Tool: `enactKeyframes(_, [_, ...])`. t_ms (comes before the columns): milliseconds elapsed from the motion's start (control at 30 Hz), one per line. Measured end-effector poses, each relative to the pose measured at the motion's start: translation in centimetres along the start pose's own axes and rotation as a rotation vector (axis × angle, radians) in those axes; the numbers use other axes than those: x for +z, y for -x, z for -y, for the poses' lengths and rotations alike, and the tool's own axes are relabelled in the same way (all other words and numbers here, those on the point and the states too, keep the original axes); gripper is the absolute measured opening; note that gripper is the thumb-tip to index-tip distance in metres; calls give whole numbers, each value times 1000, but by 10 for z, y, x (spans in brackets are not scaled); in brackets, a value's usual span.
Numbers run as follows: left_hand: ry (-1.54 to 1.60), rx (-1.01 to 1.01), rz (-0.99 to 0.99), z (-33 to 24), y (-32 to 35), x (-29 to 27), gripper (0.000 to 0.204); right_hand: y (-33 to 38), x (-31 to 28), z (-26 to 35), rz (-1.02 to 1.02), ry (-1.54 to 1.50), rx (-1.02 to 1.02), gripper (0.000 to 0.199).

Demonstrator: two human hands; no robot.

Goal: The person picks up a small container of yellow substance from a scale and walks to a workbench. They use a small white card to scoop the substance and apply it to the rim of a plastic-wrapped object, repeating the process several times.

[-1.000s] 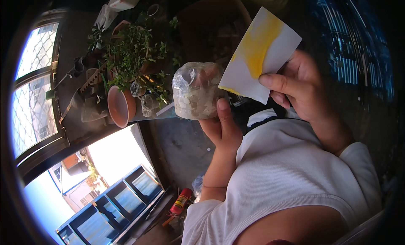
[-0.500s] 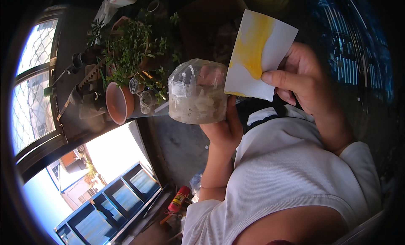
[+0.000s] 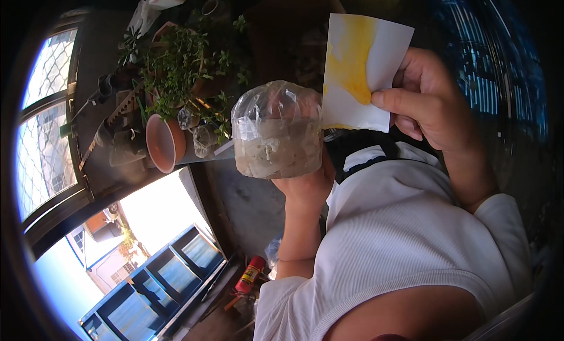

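Note:
A clear, rounded plastic container [image 3: 275, 146] with a cloudy grey-beige lumpy mass in its lower part rests in my left hand [image 3: 309, 185]. That hand is wrapped round its underside and near side, and some of its fingers show blurred through the plastic. My right hand [image 3: 424, 103] pinches a white card [image 3: 385, 56] by its right edge, thumb in front. A yellow paint-like streak [image 3: 354, 59] runs down the card to near the thumb. The card stands upright just right of the container; I cannot tell whether they touch.
Leafy potted plants [image 3: 179, 65] and a tilted terracotta pot [image 3: 165, 142] stand to the left, with a saw blade [image 3: 94, 144] nearby. A window with mesh [image 3: 50, 141] lies beyond. Below are a blue-framed panel [image 3: 147, 294] and a red spray can [image 3: 251, 274]. Dark blue sheeting [image 3: 493, 65] hangs right.
The container has tipped and turned a little, so more of the grey mass shows. The card has turned more upright and shifted slightly to the right with my right hand.

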State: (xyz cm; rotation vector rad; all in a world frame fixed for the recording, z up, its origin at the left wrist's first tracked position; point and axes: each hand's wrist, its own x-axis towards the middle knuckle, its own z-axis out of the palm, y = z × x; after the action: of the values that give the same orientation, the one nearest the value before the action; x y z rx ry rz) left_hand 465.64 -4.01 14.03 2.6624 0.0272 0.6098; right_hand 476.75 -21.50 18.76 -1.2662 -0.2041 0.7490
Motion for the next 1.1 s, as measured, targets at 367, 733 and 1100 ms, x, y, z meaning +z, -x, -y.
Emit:
enactKeyframes(367, [31, 3, 14, -4, -1, 0, 60, 1, -2, 0, 25, -25, -2, 21])
enactKeyframes(733, [-87, -14, -52, -8, 4, 4, 61, 1, -4, -7, 62, -196, 52, 24])
enactKeyframes(1100, [-294, -44, -92, -6, 5, 23, 35, -4, 4, -19, 12, -484, 208, 8])
